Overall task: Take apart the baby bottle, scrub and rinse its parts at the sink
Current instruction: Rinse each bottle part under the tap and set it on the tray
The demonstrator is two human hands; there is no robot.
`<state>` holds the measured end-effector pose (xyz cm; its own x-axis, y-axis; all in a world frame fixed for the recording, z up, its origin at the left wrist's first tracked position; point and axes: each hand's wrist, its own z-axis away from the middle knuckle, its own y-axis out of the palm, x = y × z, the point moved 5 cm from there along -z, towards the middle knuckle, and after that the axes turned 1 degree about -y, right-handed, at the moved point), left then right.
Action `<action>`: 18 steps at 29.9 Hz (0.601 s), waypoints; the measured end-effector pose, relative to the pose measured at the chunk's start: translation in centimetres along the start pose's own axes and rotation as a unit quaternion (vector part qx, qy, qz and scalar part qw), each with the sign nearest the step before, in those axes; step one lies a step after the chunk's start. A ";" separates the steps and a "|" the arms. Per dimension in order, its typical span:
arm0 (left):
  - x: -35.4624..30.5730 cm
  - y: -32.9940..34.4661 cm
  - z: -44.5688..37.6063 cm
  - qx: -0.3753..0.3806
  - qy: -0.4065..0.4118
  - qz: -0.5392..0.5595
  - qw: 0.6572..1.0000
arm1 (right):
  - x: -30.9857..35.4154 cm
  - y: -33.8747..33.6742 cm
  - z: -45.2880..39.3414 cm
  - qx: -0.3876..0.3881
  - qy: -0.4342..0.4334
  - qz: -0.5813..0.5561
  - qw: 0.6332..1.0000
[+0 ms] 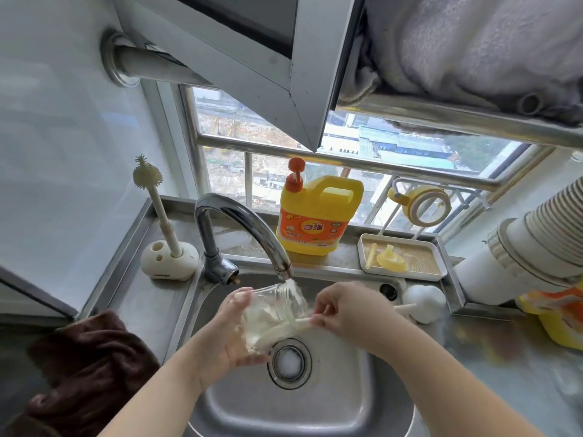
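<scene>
My left hand (227, 332) grips the clear bottle body (271, 313) over the steel sink (331, 414), its mouth tilted up under the running faucet (249, 228). My right hand (344, 307) pinches the cream handle of a brush (293, 326) whose head is inside the bottle. Water streams from the spout into the bottle mouth. A yellow nipple (392, 259) and a small yellow straw piece lie in the white drying tray (441, 272) behind the sink. The yellow bottle collar (422, 203) hangs on the tray's rack.
A yellow dish soap jug (318, 216) stands on the sill behind the faucet. A silicone brush in a white holder (170, 257) stands at the left. A brown towel (85, 367) lies at the left front. A white sponge brush (422, 301) rests right of the sink.
</scene>
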<state>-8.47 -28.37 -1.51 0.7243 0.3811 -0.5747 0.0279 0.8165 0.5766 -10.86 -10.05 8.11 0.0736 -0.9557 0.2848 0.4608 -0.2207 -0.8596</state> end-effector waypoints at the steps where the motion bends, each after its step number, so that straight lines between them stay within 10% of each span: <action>1: -0.2 -0.2 0.1 -0.007 0.016 -0.007 1.000 | -0.7 -0.8 0.1 -0.014 0.010 0.028 0.999; 6: -0.3 0.5 0.0 -0.018 0.043 -0.056 0.997 | 0.6 -1.9 0.2 -0.134 -0.031 0.086 0.987; 18: -0.5 -0.7 -0.1 -0.046 0.058 -0.059 0.996 | -1.3 -1.9 -0.1 -0.031 0.027 0.080 0.996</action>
<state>-8.96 -29.12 -1.69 0.6351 0.3227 -0.7018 0.0420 0.8927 0.4486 -11.93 -8.44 9.28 0.0939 -0.9882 0.1209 0.3907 -0.0751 -0.9174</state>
